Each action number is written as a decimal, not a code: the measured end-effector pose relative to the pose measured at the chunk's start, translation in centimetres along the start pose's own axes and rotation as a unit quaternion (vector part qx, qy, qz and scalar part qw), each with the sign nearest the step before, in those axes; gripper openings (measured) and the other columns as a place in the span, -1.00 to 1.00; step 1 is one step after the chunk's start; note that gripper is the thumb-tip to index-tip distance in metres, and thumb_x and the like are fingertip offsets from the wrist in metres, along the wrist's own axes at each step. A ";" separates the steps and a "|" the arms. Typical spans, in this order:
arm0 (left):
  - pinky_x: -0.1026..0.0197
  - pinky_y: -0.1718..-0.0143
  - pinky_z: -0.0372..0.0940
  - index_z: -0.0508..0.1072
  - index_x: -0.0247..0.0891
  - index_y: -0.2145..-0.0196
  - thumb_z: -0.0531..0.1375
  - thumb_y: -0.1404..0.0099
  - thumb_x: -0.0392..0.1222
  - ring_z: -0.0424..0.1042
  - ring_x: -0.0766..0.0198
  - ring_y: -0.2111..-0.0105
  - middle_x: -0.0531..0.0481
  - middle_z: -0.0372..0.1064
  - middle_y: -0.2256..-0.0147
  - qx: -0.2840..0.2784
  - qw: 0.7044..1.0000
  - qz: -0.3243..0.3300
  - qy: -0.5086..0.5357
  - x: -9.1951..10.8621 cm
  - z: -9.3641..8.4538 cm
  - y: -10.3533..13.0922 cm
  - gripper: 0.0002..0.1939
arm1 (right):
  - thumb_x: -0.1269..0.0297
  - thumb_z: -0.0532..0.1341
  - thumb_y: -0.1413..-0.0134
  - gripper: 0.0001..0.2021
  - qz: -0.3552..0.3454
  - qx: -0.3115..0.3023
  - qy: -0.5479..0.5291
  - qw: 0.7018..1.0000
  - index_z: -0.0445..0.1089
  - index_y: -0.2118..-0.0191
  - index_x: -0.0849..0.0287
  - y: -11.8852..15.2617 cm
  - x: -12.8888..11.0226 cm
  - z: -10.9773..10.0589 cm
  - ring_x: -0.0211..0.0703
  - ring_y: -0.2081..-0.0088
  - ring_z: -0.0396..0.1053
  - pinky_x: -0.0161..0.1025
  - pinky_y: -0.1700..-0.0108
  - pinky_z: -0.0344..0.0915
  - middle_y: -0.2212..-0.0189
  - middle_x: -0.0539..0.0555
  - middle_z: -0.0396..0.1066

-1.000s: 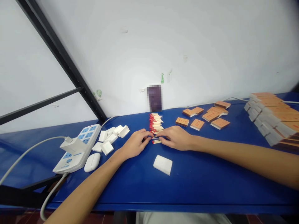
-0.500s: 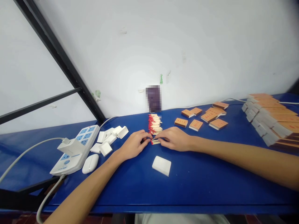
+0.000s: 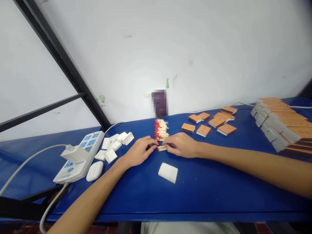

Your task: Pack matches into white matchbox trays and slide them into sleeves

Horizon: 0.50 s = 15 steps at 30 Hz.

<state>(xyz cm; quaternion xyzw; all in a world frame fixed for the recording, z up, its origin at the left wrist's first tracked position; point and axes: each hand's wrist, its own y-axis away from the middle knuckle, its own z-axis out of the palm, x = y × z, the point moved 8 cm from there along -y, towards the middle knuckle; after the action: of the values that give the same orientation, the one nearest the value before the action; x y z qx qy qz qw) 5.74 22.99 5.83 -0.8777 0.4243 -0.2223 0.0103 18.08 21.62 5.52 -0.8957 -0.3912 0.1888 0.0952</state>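
Observation:
A small group of red-tipped matches [image 3: 161,148] lies between my two hands on the blue table. My left hand [image 3: 140,151] comes from the left, thumb and forefinger closed at the red heads. From the other side my right hand [image 3: 181,145] closes its thumb and fingers at the pale stick ends. My fingertips partly cover these matches. Just beyond them is a long pile of matches [image 3: 161,129], heads to the left. Nearer to me lies a white matchbox tray [image 3: 168,172], its inside not visible.
Several white trays [image 3: 110,156] lie at left, beside a white earbud case [image 3: 95,171] and a power strip [image 3: 80,162] with a plugged-in charger. Several orange matchboxes [image 3: 203,130] lie at back right, before a large stack of matchboxes [image 3: 292,122]. A black metal frame [image 3: 60,61] rises at left.
The view has shifted very slightly. Both hands stay at the small group of matches, with hardly any visible movement.

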 end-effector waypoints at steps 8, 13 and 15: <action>0.28 0.36 0.16 0.46 -0.22 0.14 0.01 -0.44 -0.15 0.28 0.31 0.39 0.01 0.27 0.37 -0.002 1.000 -0.002 0.001 0.0 0.1 0.0 -0.75 | 0.35 0.08 -0.19 -0.78 -0.068 -0.006 -0.044 0.997 0.49 0.22 0.17 0.1 -1.1 -0.1 -0.26 0.45 0.33 -0.34 0.37 0.09 0.43 0.02 0.49; 0.28 0.35 0.15 0.46 -0.21 0.16 0.02 -0.43 -0.18 0.28 0.33 0.39 0.03 0.27 0.37 -0.001 1.000 -0.003 -0.001 0.0 0.1 0.0 -0.77 | 0.35 0.09 -0.16 -0.73 -0.078 -0.022 -0.049 0.996 0.53 0.15 0.17 0.2 -1.5 -0.1 -0.24 0.45 0.35 -0.33 0.34 0.15 0.44 0.04 0.51; 0.29 0.35 0.15 0.46 -0.21 0.15 0.01 -0.43 -0.21 0.28 0.34 0.39 0.03 0.27 0.36 -0.001 1.000 -0.001 -0.001 0.0 0.1 0.0 -0.77 | 0.35 0.08 -0.16 -0.73 -0.082 -0.024 -0.049 0.995 0.53 0.16 0.16 0.2 -1.6 -0.1 -0.22 0.42 0.37 -0.33 0.32 0.16 0.40 0.06 0.52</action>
<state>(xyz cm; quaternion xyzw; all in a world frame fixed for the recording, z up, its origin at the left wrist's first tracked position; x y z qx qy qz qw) 5.79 22.93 5.73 -0.8783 0.4238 -0.2209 0.0094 17.26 20.33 5.92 -0.8522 -0.4721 0.2145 0.0697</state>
